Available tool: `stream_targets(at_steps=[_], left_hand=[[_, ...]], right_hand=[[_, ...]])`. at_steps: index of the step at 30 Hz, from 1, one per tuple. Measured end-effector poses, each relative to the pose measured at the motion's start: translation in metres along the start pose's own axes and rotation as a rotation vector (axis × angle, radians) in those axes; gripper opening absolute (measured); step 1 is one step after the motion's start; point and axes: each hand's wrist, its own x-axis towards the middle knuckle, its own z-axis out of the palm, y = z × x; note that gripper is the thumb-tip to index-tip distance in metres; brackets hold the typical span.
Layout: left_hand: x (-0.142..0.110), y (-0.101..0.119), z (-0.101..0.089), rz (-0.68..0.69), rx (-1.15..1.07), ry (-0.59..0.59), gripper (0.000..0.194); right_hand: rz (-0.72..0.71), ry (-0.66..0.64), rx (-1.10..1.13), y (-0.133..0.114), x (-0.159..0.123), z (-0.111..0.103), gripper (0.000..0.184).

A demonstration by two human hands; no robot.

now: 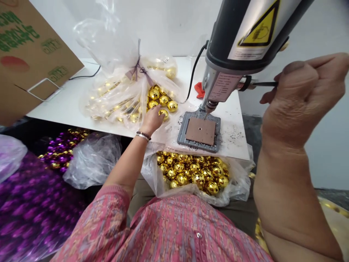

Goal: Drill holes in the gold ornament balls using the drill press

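Landmark: a gray and black drill [234, 47], mounted on a white counter [68, 105], with a yellow warning label on its body.

Left hand: the left hand [152, 120] reaches forward, left of the drill, with the forearm angled up from the lower middle and the palm turned down. Two bracelets [143, 135] sit on the wrist.

Left grip: narrow, fingers curved over a gold ball [164, 114].

Right hand: the right hand [308, 87] is raised right of the drill, close to the camera, with the forearm standing nearly upright.

Right grip: curled closed around the end of a black lever [264, 84] that sticks out from the drill's side.

Gold ball: just left of the drill's base, at the counter's front part, beside a loose heap of similar balls.

Under the drill: a gray metal plate [199, 143] holds a brown square pad [200, 131] with a center hole. Dark specks [231, 134] lie to its right.

Behind the drill: a black cord [195, 69] and a red scrap [200, 90].

Left of the drill: a tied clear bag of gold balls [114, 98] and a cardboard box [27, 47].

Below the drill: an open bag of gold balls [191, 171], with purple balls [61, 153] farther left.
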Motion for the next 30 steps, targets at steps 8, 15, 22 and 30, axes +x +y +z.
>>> stream_targets(at_steps=[8,15,22,30], left_hand=[[0.002,0.016,0.004,-0.157,-0.029,-0.257,0.039],[-0.016,0.036,-0.009,-0.207,-0.672,-0.185,0.057],[-0.034,0.079,0.013,-0.238,-1.035,-0.544,0.022],[-0.034,0.097,0.032,-0.105,-0.840,-0.463,0.028]], right_hand=[[0.007,-0.003,0.010,-0.006,-0.005,-0.001,0.025],[-0.014,0.000,-0.005,-0.002,-0.005,0.002,0.026],[-0.029,-0.061,-0.044,-0.002,0.002,0.001,0.029],[0.227,-0.153,-0.323,-0.034,0.062,0.013,0.034]])
